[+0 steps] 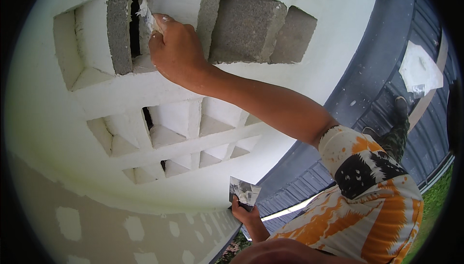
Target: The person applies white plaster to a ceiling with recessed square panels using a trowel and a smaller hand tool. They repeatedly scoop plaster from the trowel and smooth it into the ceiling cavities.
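Right hand (176,51) grips putty knife (146,15).

Grey corrugated roof (386,99) with white sheet (419,70).

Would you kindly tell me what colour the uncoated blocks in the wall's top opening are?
Bare grey blocks, clearest in the head view.

Short-sleeved shirt (367,191) patterned orange, white and black; camouflage trousers (394,140).
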`<action>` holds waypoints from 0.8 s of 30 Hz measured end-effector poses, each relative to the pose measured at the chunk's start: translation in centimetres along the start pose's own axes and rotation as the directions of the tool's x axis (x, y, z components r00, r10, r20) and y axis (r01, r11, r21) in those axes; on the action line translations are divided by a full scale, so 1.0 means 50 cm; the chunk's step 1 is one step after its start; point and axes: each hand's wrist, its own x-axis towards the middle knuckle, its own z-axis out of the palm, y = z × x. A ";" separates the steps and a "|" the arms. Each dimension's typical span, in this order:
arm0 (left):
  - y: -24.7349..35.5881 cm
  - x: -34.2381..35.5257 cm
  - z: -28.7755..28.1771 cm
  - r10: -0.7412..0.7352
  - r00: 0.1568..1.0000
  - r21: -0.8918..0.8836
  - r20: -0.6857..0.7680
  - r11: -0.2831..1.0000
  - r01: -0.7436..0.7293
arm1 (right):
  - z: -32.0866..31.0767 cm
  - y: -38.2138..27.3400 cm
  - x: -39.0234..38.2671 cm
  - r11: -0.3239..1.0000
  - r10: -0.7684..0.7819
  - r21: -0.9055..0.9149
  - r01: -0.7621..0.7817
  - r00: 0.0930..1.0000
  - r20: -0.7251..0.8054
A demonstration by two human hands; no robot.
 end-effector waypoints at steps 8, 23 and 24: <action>-0.009 0.017 -0.027 -0.015 0.999 0.002 0.045 1.000 0.015 | 0.003 -0.068 0.075 0.998 0.013 -0.058 -0.008 0.996 0.086; -0.016 0.030 -0.055 -0.074 0.990 0.023 0.117 0.997 0.072 | -0.046 -0.077 0.071 0.982 0.171 0.055 -0.179 0.977 0.126; -0.019 0.030 -0.051 -0.067 0.993 0.010 0.096 0.998 0.066 | -0.048 -0.073 0.061 0.980 0.191 0.040 -0.197 0.973 0.130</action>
